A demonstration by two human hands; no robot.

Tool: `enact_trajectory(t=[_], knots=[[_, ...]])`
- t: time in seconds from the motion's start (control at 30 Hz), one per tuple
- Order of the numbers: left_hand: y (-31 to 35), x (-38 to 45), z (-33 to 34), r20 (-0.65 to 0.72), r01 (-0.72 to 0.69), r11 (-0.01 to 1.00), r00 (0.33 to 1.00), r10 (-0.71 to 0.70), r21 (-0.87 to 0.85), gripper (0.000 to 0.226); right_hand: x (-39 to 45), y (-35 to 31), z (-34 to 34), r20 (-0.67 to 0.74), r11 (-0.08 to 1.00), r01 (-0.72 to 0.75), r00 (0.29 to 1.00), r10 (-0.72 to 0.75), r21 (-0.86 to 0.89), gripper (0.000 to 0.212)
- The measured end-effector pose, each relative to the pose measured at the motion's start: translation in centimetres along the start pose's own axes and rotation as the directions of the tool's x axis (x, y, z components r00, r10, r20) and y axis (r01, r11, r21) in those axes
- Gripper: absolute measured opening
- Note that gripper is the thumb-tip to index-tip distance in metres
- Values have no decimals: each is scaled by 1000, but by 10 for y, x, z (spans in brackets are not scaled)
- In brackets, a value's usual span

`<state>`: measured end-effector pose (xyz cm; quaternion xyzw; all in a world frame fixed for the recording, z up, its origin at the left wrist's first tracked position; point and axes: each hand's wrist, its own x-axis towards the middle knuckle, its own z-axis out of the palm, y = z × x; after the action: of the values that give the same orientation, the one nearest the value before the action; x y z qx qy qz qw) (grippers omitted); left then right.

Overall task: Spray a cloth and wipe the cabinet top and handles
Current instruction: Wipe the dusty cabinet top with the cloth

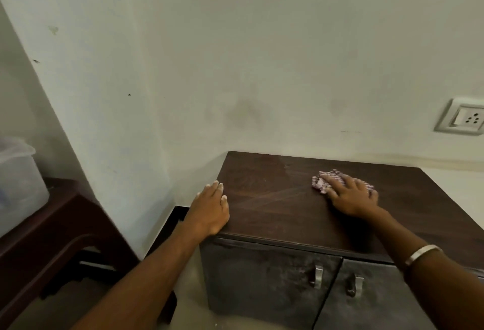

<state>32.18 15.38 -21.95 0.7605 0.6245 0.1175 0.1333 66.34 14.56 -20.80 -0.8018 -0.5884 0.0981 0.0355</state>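
1. The wall is pale and plain, with some faint dark stains, and it carries a white socket plate at the right edge.
2. The cabinet is of dark brown wood and stands against the wall. Its top shows wood grain with thin pale streaks across the middle. The two front doors look dusty and grey.
3. A dark red-brown stool or low table stands at the left, with a translucent plastic container on it.
4. The left hand lies flat and relaxed on the left edge of the cabinet top, fingers together, grasping nothing.
5. The right hand presses with spread fingers on the cloth, near the back of the cabinet top, right of the middle. The wrist wears a silver bangle.
6. The cloth is small and crumpled, white with a pink-purple check pattern, and mostly hidden under the hand.
7. Two metal handles sit close together where the doors meet.
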Motion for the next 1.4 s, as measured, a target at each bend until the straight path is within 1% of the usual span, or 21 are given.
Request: enact_trajectory(t=[0.1,0.2,0.33,0.43,0.53,0.6,0.67,0.77,0.87,0.97,1.03,1.17,1.4], knots=[[6,14,5,-7,-23,999,1000,23,28,54,15,14,-4,-1,995,-98,995,98,14,49],[12,28,9,-7,-51,997,999,51,51,54,26,-9,-2,5,995,-93,996,93,26,50],[17,42,12,-13,-69,996,997,70,64,54,34,-83,11,24,995,82,996,-83,59,50],[19,49,14,-10,-73,995,997,74,73,54,36,-143,24,58,972,227,971,-230,61,50],[20,56,18,-6,-76,993,997,77,87,54,45,-169,25,79,945,319,943,-324,67,49],[21,60,19,1,-79,992,997,79,93,54,56,-165,21,81,939,338,936,-342,60,49],[23,63,20,1,-88,992,996,89,92,54,68,-147,15,67,949,312,947,-315,45,49],[27,65,19,-5,-108,990,994,109,89,54,84,-102,4,32,980,196,980,-197,34,49],[30,63,19,-6,-118,990,993,118,76,54,82,-42,-6,-4,999,53,999,-53,10,49],[31,58,18,-9,-114,991,993,115,69,54,68,11,-13,-52,996,-88,995,88,9,50],[29,52,17,-1,-110,992,994,110,64,54,55,24,-14,-71,992,-126,989,127,8,50],[26,35,14,4,-93,994,996,93,62,54,30,4,-7,-102,994,-99,989,103,40,49],[24,10,7,-4,-61,997,998,61,48,53,-21,-61,14,-128,994,81,989,-71,76,49]])
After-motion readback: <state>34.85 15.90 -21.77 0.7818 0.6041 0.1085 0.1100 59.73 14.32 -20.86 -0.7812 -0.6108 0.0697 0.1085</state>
